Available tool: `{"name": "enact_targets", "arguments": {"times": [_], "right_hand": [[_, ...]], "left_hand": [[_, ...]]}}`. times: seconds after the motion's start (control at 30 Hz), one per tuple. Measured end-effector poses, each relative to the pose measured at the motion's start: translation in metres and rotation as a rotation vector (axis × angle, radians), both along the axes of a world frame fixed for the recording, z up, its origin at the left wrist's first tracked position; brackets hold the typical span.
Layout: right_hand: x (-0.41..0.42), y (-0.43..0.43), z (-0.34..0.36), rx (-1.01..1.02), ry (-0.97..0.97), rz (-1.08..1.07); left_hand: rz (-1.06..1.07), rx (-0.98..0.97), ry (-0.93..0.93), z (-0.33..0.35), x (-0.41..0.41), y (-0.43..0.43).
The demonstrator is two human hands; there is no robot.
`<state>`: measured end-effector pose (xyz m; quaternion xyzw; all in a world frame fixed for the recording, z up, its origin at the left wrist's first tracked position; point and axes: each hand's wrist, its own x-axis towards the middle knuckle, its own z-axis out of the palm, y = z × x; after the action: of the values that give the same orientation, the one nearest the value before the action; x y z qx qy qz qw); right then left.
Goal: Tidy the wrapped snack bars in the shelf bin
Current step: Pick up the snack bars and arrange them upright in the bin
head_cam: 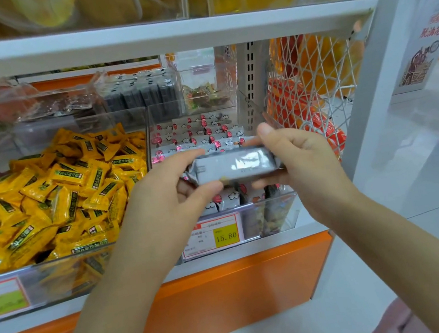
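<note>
Presently both hands, left hand point(169, 185) and right hand point(299, 153), clamp a silver-wrapped snack bar point(233, 164) endwise above the clear shelf bin point(274, 209). Judged mid-placement; next it wants lowering into the rows at 12 o'clock.

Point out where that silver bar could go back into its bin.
Little bare room: white snack bars fill the clear bin in rows, back to front. The left hand and right hand hold the silver bar above them. The yellow candy bin is heaped.

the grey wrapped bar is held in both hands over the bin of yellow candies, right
Not quite. In the head view the left hand and right hand do hold the grey wrapped bar, but over the clear bin of white and red wrapped snack bars, not the yellow candies to its left.
</note>
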<state>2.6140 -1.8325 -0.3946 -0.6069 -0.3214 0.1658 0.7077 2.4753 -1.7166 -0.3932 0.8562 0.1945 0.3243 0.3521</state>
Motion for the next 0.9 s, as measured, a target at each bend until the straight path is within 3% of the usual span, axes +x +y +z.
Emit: {"name": "enact_targets", "arguments": {"times": [0.13,0.23,0.43,0.53,0.67,0.9], "right_hand": [[-0.002,0.000,-0.001,0.136,0.014,0.135],[-0.005,0.002,0.000,0.116,-0.158,0.043],[0.007,0.006,0.004,0.034,-0.349,-0.228],[0.013,0.010,0.004,-0.046,-0.527,-0.282],[0.012,0.022,0.004,-0.195,-0.793,-0.307],[0.015,0.047,0.004,-0.483,-1.028,-0.144]], "left_hand": [[0.099,0.084,-0.030,-0.003,0.001,0.005],[0.108,0.202,0.016,-0.002,0.004,0.004],[0.212,0.576,0.335,-0.008,0.010,0.018],[0.179,0.599,0.410,-0.017,0.011,0.023],[0.146,0.560,0.343,-0.020,0.014,0.020],[0.140,0.583,0.314,-0.025,0.014,0.022]]}}
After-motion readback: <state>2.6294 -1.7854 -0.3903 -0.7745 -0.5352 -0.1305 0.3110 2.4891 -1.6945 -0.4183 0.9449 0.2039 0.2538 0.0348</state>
